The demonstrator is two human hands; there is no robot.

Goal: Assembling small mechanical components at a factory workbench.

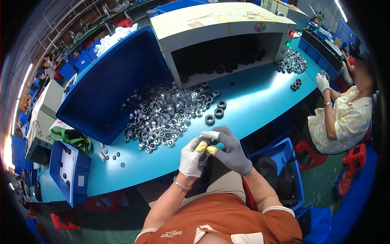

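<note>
Just past the front edge of the turquoise table, both my hands are closed together on a small black part (209, 142), mostly hidden by the fingers. My left hand (191, 159) wears a white glove, my right hand (234, 153) a grey one, and yellow covers show on fingertips of both. Beyond them, three black toy tyres (210, 119) lie in a short row on the table. To their left spreads a big heap of shiny chrome wheel hubs (162, 112), spilling from the mouth of a tipped blue bin (111, 85).
A cream machine (227, 18) with a dark opening holds black tyres inside. At right, a co-worker (343, 114) sits near another hub pile (292, 62) and several tyres (296, 84). A blue tray (77, 175) stands at left; a blue crate with a black bag (280, 175) is right of me.
</note>
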